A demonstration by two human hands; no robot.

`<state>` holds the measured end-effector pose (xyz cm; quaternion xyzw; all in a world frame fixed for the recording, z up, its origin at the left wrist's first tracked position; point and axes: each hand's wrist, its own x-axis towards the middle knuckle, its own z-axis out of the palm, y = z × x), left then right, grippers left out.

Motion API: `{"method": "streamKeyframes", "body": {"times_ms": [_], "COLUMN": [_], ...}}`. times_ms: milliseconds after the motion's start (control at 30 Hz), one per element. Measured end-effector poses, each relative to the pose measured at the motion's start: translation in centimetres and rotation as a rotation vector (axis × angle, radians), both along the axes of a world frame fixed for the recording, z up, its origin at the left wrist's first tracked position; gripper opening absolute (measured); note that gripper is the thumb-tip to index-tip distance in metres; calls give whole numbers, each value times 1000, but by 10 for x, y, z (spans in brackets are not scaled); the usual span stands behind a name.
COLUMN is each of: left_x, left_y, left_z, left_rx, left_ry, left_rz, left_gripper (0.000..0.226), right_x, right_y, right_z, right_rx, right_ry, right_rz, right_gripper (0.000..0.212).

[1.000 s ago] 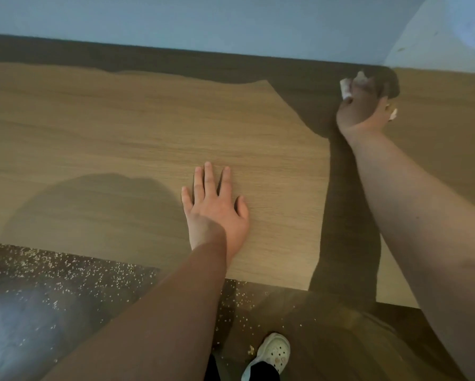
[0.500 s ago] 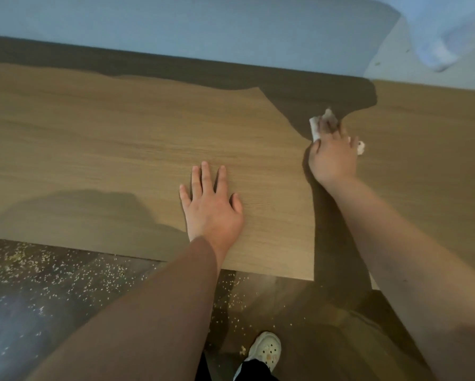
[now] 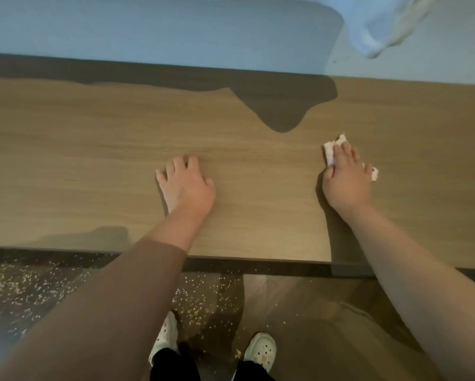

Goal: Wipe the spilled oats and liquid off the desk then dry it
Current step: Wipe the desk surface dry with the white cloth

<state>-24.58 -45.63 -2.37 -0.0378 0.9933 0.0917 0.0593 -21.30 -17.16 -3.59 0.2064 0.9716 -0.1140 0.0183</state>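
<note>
From the head camera, looking down, a wooden desk [image 3: 93,166] spans the frame, its far edge against a pale wall [image 3: 148,28] and its near edge running across the lower middle. The left hand [image 3: 185,188] lies palm-down near the middle of the desk, fingers released and loosely spread, grasping nothing. The right hand [image 3: 346,180] sits well to the right of it, pressed down on a white wad of tissue [image 3: 332,149] — the fingers lie flat over the wad rather than clenched, pinning it to the wood. One end of the tissue pokes out beyond the fingertips, and a smaller white bit shows at the hand's right side. A dark patch [image 3: 286,105] spreads on the desk beyond the right hand, joined to a dark band along the far edge; whether it is shadow or wetness is hard to tell at this sharpness. The wood around both hands looks bare of grains. Below the near edge, scattered oats [image 3: 27,292] speckle the dark floor [image 3: 313,312] — thickest at the left, thinning toward the middle. Two white clogs [image 3: 261,350] stand on the floor at the bottom, with a few oats just beside them. A pale cloth [image 3: 382,26] hangs into the upper right corner.
</note>
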Motion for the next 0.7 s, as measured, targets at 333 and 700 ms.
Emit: {"method": "streamKeyframes", "body": {"times_ms": [333,700], "left_x": [-67,-76], "left_y": [61,63], "left_z": [-14,-24], "left_rx": [27,-19], "left_ry": [56,20], "left_rz": [-63,-46], "left_gripper": [60,64], "right_x": [-47,-176], "right_y": [-4,62], "right_z": [-4,5], "right_rx": [4,-8], "right_ry": [11,-18], "right_rz": [453,27], "right_gripper": [58,56]}}
